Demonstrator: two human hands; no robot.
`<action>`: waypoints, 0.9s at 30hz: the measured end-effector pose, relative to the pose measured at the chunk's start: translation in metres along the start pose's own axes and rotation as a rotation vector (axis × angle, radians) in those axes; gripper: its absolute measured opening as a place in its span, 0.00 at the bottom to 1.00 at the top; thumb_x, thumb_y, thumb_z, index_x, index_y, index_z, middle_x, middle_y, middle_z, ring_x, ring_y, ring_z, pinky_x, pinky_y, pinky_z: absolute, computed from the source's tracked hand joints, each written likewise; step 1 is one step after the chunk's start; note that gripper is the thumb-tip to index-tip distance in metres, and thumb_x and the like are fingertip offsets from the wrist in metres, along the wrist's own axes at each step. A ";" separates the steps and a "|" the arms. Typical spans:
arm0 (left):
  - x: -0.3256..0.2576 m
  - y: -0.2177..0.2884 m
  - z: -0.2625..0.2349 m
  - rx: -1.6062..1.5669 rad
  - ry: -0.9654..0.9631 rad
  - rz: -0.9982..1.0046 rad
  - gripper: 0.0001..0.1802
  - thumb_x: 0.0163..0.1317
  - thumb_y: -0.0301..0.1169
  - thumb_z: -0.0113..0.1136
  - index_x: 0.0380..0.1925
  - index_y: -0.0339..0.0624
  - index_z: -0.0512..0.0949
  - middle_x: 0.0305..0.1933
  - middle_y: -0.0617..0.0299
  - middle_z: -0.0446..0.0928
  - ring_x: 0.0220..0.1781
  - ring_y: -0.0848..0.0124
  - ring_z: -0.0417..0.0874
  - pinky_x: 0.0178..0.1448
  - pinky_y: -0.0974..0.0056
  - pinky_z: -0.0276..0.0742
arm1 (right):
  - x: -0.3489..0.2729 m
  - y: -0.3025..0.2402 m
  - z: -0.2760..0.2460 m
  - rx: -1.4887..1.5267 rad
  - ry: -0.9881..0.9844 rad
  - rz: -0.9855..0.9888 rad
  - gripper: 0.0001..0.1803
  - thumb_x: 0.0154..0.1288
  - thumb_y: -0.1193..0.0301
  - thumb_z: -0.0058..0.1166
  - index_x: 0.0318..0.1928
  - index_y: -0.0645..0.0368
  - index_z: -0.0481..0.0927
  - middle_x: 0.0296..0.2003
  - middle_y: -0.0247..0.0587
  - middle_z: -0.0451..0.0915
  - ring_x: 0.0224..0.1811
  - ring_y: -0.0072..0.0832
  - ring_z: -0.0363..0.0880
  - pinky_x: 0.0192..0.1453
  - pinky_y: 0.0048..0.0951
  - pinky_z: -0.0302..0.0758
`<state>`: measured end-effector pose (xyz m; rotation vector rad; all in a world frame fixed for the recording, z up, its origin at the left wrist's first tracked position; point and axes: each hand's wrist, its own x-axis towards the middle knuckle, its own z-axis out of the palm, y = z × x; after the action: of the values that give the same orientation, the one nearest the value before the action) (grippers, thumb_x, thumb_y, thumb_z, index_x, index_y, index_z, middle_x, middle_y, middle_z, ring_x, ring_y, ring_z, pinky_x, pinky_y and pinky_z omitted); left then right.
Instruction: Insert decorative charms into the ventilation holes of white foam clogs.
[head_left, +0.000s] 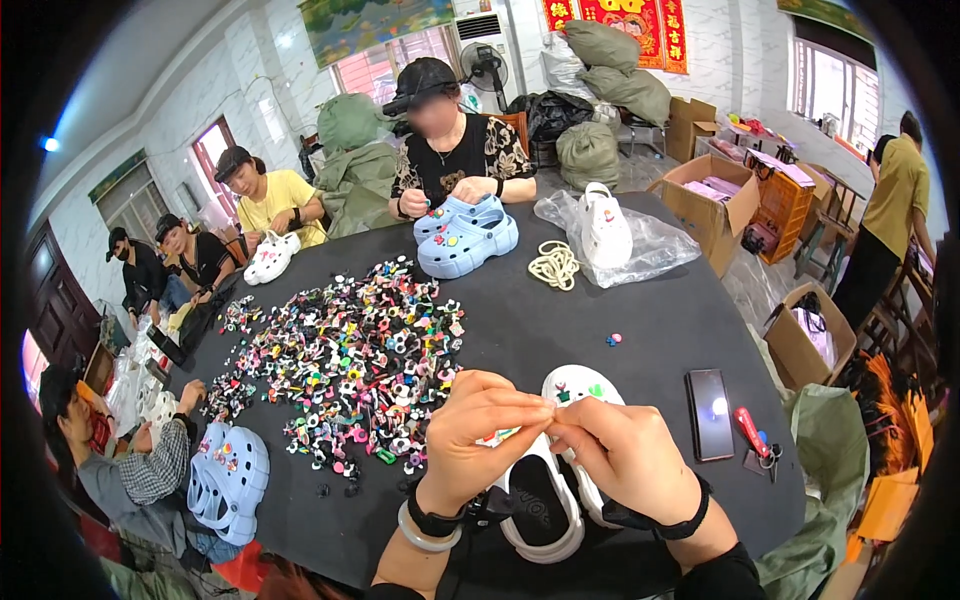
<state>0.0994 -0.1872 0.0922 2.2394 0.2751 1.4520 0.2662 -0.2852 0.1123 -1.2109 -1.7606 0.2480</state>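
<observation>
In front of me a pair of white clogs (573, 377) lies on the dark table, heels toward me. Small charms, one of them a green one (597, 391), sit on the toe part. My left hand (480, 432) and my right hand (622, 440) meet above the clogs with thumbs and fingertips pinched together. Whatever they hold between them is too small and hidden to make out. To the left of my left hand spreads a large heap of colourful shoe charms (350, 350). One loose charm (614, 340) lies farther off, beyond the clogs.
A phone (710, 415), a red-handled cutter (750, 430) and small scissors (768, 456) lie at right. Light-blue clogs (465, 240) stand across the table, another blue pair (230, 480) at left. Cord (555, 266) and a white clog on plastic (606, 235) are at back. Several co-workers sit around.
</observation>
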 end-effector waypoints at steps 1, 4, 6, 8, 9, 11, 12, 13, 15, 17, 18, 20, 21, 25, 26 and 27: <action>0.000 0.000 0.000 0.000 -0.001 0.001 0.13 0.47 0.18 0.70 0.33 0.44 0.85 0.38 0.64 0.86 0.38 0.68 0.80 0.46 0.65 0.70 | -0.001 0.000 0.000 0.000 0.001 0.000 0.05 0.62 0.76 0.57 0.38 0.62 0.76 0.25 0.46 0.80 0.27 0.41 0.82 0.29 0.36 0.77; 0.001 0.000 -0.001 -0.015 -0.009 -0.001 0.12 0.46 0.18 0.71 0.33 0.44 0.85 0.38 0.64 0.86 0.39 0.68 0.80 0.46 0.65 0.70 | -0.001 0.001 0.001 -0.008 0.005 -0.020 0.05 0.61 0.77 0.57 0.38 0.63 0.76 0.25 0.45 0.80 0.27 0.42 0.82 0.29 0.36 0.77; 0.002 0.000 -0.002 -0.047 -0.021 -0.007 0.12 0.46 0.18 0.71 0.32 0.44 0.84 0.37 0.64 0.85 0.39 0.68 0.80 0.46 0.65 0.71 | 0.000 0.000 0.000 0.015 -0.016 -0.022 0.06 0.61 0.77 0.58 0.38 0.63 0.76 0.26 0.45 0.80 0.28 0.42 0.83 0.30 0.36 0.78; 0.003 0.001 -0.003 -0.054 -0.030 -0.019 0.12 0.46 0.18 0.71 0.32 0.44 0.84 0.37 0.64 0.85 0.39 0.68 0.81 0.46 0.65 0.71 | -0.001 0.001 0.000 0.052 -0.026 -0.014 0.06 0.61 0.78 0.58 0.39 0.63 0.76 0.26 0.45 0.81 0.28 0.41 0.83 0.31 0.35 0.78; 0.003 0.002 -0.004 -0.060 -0.039 -0.031 0.12 0.46 0.18 0.71 0.31 0.44 0.84 0.36 0.64 0.85 0.39 0.68 0.81 0.47 0.65 0.71 | 0.000 0.002 0.000 0.090 -0.036 -0.005 0.07 0.61 0.78 0.58 0.39 0.63 0.76 0.27 0.45 0.82 0.29 0.41 0.84 0.31 0.35 0.79; 0.003 0.002 -0.005 -0.064 -0.039 -0.031 0.12 0.46 0.18 0.71 0.31 0.43 0.84 0.36 0.64 0.85 0.40 0.68 0.81 0.47 0.65 0.71 | 0.001 0.000 0.000 0.104 -0.043 0.006 0.06 0.61 0.78 0.58 0.39 0.63 0.76 0.28 0.44 0.82 0.30 0.40 0.84 0.32 0.34 0.79; 0.003 0.002 -0.006 -0.070 -0.041 -0.030 0.11 0.47 0.18 0.70 0.31 0.43 0.84 0.36 0.64 0.85 0.40 0.68 0.81 0.47 0.65 0.71 | 0.001 0.000 -0.001 0.117 -0.049 0.018 0.06 0.61 0.79 0.58 0.39 0.63 0.76 0.29 0.44 0.83 0.30 0.39 0.85 0.32 0.33 0.80; 0.003 0.003 -0.005 -0.069 -0.037 -0.029 0.11 0.47 0.18 0.70 0.31 0.43 0.84 0.36 0.64 0.85 0.40 0.68 0.81 0.47 0.65 0.71 | 0.001 -0.001 -0.001 0.116 -0.051 0.015 0.06 0.61 0.79 0.58 0.39 0.63 0.76 0.29 0.44 0.83 0.30 0.39 0.85 0.32 0.33 0.80; 0.003 0.003 -0.004 -0.110 -0.022 -0.067 0.11 0.47 0.16 0.70 0.31 0.40 0.83 0.37 0.57 0.85 0.40 0.68 0.81 0.46 0.64 0.72 | 0.002 -0.003 -0.001 0.173 -0.033 0.075 0.05 0.63 0.79 0.57 0.39 0.63 0.77 0.29 0.43 0.83 0.31 0.38 0.85 0.33 0.31 0.80; 0.002 0.004 0.002 -0.148 -0.002 -0.120 0.10 0.48 0.16 0.69 0.31 0.39 0.83 0.37 0.56 0.84 0.41 0.68 0.81 0.46 0.64 0.72 | 0.004 0.000 -0.003 0.171 -0.025 0.060 0.05 0.63 0.78 0.57 0.40 0.62 0.78 0.29 0.43 0.83 0.30 0.35 0.85 0.33 0.30 0.80; 0.001 0.005 0.003 -0.198 0.013 -0.171 0.10 0.49 0.16 0.68 0.32 0.38 0.82 0.38 0.56 0.84 0.41 0.68 0.81 0.47 0.64 0.71 | 0.003 0.000 -0.005 0.161 -0.011 0.053 0.05 0.63 0.78 0.57 0.40 0.62 0.79 0.29 0.42 0.84 0.29 0.33 0.85 0.34 0.28 0.80; 0.000 0.002 0.004 -0.223 -0.004 -0.164 0.10 0.49 0.16 0.68 0.33 0.38 0.82 0.39 0.55 0.84 0.42 0.68 0.81 0.48 0.64 0.71 | 0.004 0.002 -0.009 0.194 -0.033 0.097 0.05 0.64 0.77 0.57 0.40 0.62 0.80 0.28 0.41 0.84 0.29 0.30 0.85 0.33 0.27 0.80; -0.001 0.001 0.004 -0.250 -0.024 -0.160 0.11 0.49 0.16 0.68 0.33 0.38 0.82 0.40 0.55 0.84 0.42 0.68 0.81 0.48 0.65 0.71 | 0.005 0.003 -0.010 0.228 -0.055 0.145 0.05 0.64 0.77 0.57 0.40 0.63 0.81 0.28 0.40 0.84 0.28 0.27 0.85 0.33 0.25 0.80; 0.000 0.004 0.005 -0.237 -0.017 -0.159 0.10 0.50 0.15 0.67 0.33 0.37 0.82 0.38 0.56 0.83 0.42 0.68 0.80 0.48 0.65 0.71 | 0.010 0.009 -0.012 0.425 -0.119 0.287 0.05 0.66 0.77 0.57 0.40 0.66 0.81 0.28 0.38 0.84 0.30 0.21 0.85 0.33 0.21 0.80; -0.002 0.005 0.005 -0.292 -0.009 -0.231 0.10 0.50 0.15 0.67 0.33 0.37 0.82 0.37 0.57 0.82 0.41 0.69 0.80 0.48 0.65 0.71 | 0.010 0.011 -0.011 0.424 -0.118 0.288 0.05 0.66 0.77 0.57 0.40 0.66 0.81 0.28 0.38 0.84 0.30 0.21 0.85 0.33 0.21 0.80; -0.003 0.004 0.006 -0.347 0.000 -0.302 0.09 0.51 0.15 0.66 0.33 0.36 0.82 0.36 0.57 0.81 0.41 0.69 0.79 0.48 0.66 0.71 | 0.010 0.013 -0.011 0.491 -0.125 0.303 0.05 0.67 0.76 0.57 0.39 0.66 0.81 0.28 0.38 0.84 0.31 0.21 0.85 0.34 0.21 0.81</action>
<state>0.1033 -0.1935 0.0901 1.8314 0.3188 1.2321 0.2819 -0.2749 0.1159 -1.1058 -1.4890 0.8953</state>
